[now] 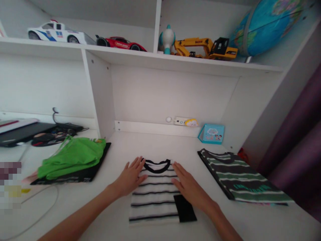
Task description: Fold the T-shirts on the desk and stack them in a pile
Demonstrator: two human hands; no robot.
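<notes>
A folded white shirt with thin black stripes (155,195), a black collar and a black pocket patch, lies on the white desk (150,144) in front of me. My left hand (130,179) rests flat on its upper left edge, fingers spread. On the upper right part of the shirt my right hand (188,185) lies flat, fingers together. Neither hand grips anything.
A green garment (72,155) sits on a folded black one (82,174) at the left. A folded green-striped dark shirt (240,179) lies at the right. A blue box (213,134) and a power strip (182,121) stand at the back. Toy cars (57,32), an excavator (208,48) and a globe (265,25) fill the shelf above.
</notes>
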